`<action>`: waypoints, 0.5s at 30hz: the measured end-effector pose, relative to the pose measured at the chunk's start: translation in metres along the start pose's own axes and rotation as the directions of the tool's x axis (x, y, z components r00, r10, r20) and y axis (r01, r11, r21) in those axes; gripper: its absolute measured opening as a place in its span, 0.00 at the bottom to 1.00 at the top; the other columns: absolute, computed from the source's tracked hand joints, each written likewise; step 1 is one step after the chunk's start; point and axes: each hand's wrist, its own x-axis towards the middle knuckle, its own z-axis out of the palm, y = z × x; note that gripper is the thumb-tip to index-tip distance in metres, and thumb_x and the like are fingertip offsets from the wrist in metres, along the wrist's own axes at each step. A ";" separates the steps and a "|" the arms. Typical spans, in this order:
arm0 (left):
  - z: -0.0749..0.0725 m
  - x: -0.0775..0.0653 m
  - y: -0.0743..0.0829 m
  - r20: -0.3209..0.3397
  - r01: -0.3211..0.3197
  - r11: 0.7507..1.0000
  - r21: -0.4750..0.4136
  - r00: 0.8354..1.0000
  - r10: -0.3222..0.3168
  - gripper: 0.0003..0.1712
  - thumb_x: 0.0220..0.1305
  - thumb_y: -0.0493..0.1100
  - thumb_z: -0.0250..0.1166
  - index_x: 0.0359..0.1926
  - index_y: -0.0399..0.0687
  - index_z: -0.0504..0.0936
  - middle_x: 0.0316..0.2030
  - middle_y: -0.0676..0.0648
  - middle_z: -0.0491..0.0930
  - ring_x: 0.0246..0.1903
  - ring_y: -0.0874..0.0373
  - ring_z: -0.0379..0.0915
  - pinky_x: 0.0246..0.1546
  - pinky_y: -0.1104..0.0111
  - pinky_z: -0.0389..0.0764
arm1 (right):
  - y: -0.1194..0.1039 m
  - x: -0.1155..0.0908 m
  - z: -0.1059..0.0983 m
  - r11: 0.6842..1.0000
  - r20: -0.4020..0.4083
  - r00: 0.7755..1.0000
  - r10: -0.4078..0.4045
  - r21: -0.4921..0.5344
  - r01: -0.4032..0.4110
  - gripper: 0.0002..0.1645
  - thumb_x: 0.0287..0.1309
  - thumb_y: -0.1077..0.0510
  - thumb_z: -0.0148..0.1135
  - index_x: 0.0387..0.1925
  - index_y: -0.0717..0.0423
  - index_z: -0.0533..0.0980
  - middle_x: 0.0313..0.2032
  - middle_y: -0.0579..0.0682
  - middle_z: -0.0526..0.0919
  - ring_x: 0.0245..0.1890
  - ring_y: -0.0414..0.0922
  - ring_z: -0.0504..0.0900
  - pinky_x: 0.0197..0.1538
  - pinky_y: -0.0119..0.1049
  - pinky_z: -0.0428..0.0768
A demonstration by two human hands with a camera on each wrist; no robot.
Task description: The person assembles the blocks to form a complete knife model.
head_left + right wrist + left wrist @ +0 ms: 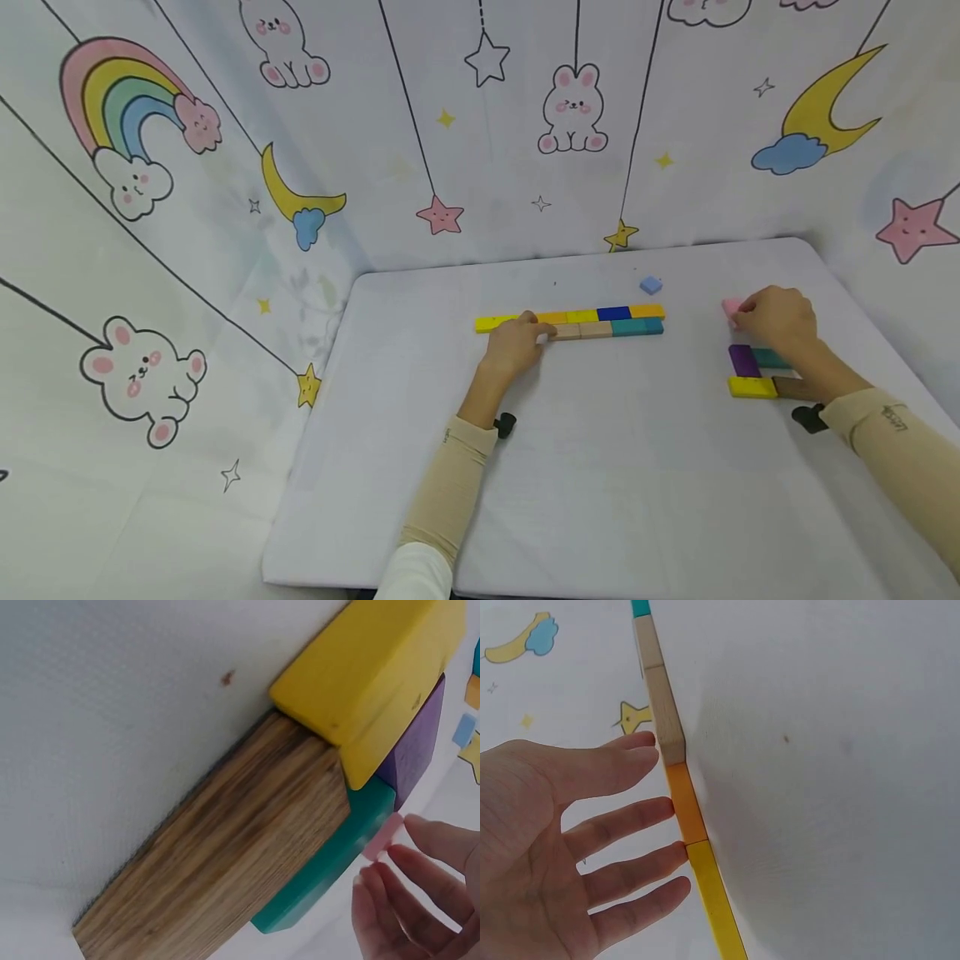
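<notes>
My left hand (513, 346) reaches to two rows of blocks lying side by side. In the left wrist view its fairly straight fingers touch the row's side, the thumb beside the end of a plain wooden block (666, 712); an orange block (685, 802) and a yellow block (716, 896) lie along the fingertips. My right hand (780, 321) pinches a pink block (382, 836) between thumb and fingertips, just beyond a small group of blocks. That group holds a purple block (744, 362), a green block (771, 358), a yellow block (752, 387) and a brown wood-grain block (795, 388), partly hidden by the wrist.
A light blue block (651, 285) lies alone behind the rows. Dark blue (613, 314) and teal blocks (637, 327) form the rows' right part. The white table (600, 483) meets a curtain (495, 150) printed with bunnies and stars at its far edge.
</notes>
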 end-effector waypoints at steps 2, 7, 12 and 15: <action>-0.001 0.000 0.000 0.001 0.001 1.000 0.003 1.000 -0.001 0.23 0.73 0.42 0.66 0.63 0.69 0.85 0.60 0.48 0.79 0.34 0.57 0.78 0.27 0.71 0.79 | 0.000 0.000 0.000 1.000 0.003 1.000 0.006 0.002 -0.006 0.26 0.67 0.53 0.65 0.50 0.76 0.81 0.46 0.75 0.84 0.39 0.70 0.81 0.33 0.55 0.81; -0.001 0.000 0.000 0.011 0.004 1.000 0.008 1.000 -0.004 0.22 0.73 0.43 0.65 0.63 0.70 0.85 0.62 0.49 0.79 0.37 0.55 0.80 0.28 0.69 0.81 | -0.001 0.001 0.000 1.000 0.014 1.000 0.001 -0.014 -0.001 0.24 0.65 0.54 0.66 0.50 0.74 0.82 0.47 0.76 0.83 0.42 0.73 0.80 0.34 0.57 0.81; -0.001 0.001 0.000 0.019 0.008 1.000 0.010 1.000 -0.008 0.22 0.74 0.44 0.65 0.64 0.70 0.84 0.62 0.48 0.78 0.37 0.54 0.81 0.29 0.69 0.81 | -0.007 -0.002 -0.001 0.999 0.044 0.999 -0.024 -0.041 0.026 0.21 0.64 0.56 0.67 0.48 0.71 0.84 0.47 0.76 0.83 0.41 0.72 0.80 0.33 0.55 0.81; -0.001 0.001 -0.001 0.021 0.008 1.000 0.015 1.000 -0.008 0.21 0.74 0.44 0.65 0.64 0.71 0.84 0.62 0.49 0.78 0.38 0.55 0.81 0.31 0.69 0.82 | -0.013 -0.006 0.000 0.997 0.055 0.997 -0.061 -0.035 0.063 0.19 0.64 0.58 0.67 0.48 0.70 0.85 0.45 0.74 0.84 0.38 0.69 0.81 0.32 0.54 0.81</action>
